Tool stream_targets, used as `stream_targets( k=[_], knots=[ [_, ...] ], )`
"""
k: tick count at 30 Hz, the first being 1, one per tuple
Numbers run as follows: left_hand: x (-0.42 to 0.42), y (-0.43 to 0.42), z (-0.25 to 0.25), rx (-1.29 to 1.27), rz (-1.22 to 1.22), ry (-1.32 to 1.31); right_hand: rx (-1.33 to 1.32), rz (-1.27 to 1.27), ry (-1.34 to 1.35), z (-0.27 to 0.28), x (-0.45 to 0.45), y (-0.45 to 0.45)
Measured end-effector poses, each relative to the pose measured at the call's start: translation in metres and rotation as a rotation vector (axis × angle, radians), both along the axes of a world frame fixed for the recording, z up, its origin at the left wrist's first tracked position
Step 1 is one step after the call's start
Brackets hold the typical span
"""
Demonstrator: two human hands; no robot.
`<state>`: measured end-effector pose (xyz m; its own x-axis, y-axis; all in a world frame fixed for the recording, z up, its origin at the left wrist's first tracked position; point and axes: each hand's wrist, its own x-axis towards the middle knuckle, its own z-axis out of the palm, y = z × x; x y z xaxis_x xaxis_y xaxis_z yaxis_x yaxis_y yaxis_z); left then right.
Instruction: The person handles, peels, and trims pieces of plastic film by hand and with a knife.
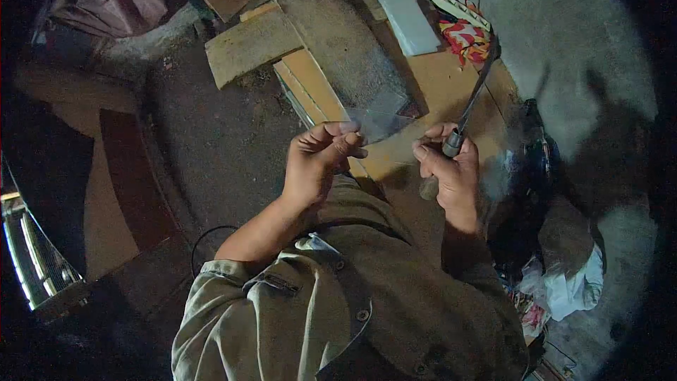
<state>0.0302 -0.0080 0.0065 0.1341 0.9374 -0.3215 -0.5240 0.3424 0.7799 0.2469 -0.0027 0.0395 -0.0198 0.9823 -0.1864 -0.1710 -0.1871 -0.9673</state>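
My left hand (317, 159) pinches the left edge of a thin transparent sheet (384, 123) between thumb and fingers. On the right, my right hand (451, 169) is wrapped round the handle of a long thin tool (478, 92) with a metal collar, its dark shaft pointing up and away. My right thumb and forefinger are close to the sheet's right side; whether they grip it cannot be made out. Beneath the sheet lies a dark worn board (338, 46) on the wooden surface.
A white slab (407, 21), a pale strip (460, 10) and a red and yellow cloth (465, 41) lie at the back. A loose board (254, 46) rests on the left. White plastic bags (575, 286) are at the lower right.
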Motion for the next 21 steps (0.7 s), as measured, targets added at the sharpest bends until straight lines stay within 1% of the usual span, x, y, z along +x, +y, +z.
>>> stream_targets(
  k=[2,6,9,11,12,14,15,16,18,20,21],
  knots=[
    [0.003,-0.001,0.001,0.114,0.061,0.016,0.026,-0.042,-0.020,0.003,-0.002,0.000],
    [0.000,0.000,0.005,0.095,0.026,-0.006,0.028,-0.034,-0.013,0.009,-0.003,0.001],
    [0.000,0.000,0.007,0.130,0.021,0.053,0.080,-0.016,-0.038,0.008,-0.005,0.001],
    [0.001,-0.002,0.010,0.254,0.052,0.226,0.168,-0.121,-0.153,0.008,-0.009,-0.001],
    [0.000,-0.004,0.011,0.255,0.053,0.226,0.169,-0.121,-0.153,0.004,-0.009,-0.002],
    [0.001,-0.006,0.011,0.428,0.046,0.677,0.110,-0.016,-0.074,-0.007,-0.006,-0.006],
    [0.001,-0.006,0.021,0.650,0.062,0.791,0.092,-0.011,0.009,-0.005,-0.011,-0.009],
    [-0.001,-0.004,0.020,0.650,0.060,0.792,0.091,-0.012,0.010,-0.007,-0.014,-0.012],
    [-0.004,0.000,0.017,1.165,0.090,1.100,-0.065,-0.015,0.388,-0.015,-0.020,-0.016],
    [-0.001,-0.001,0.018,1.211,0.083,1.112,-0.082,-0.025,0.415,-0.008,-0.026,-0.014],
    [0.000,-0.002,0.018,1.307,0.074,1.161,-0.078,-0.051,0.402,-0.010,-0.027,-0.013]
  ],
)
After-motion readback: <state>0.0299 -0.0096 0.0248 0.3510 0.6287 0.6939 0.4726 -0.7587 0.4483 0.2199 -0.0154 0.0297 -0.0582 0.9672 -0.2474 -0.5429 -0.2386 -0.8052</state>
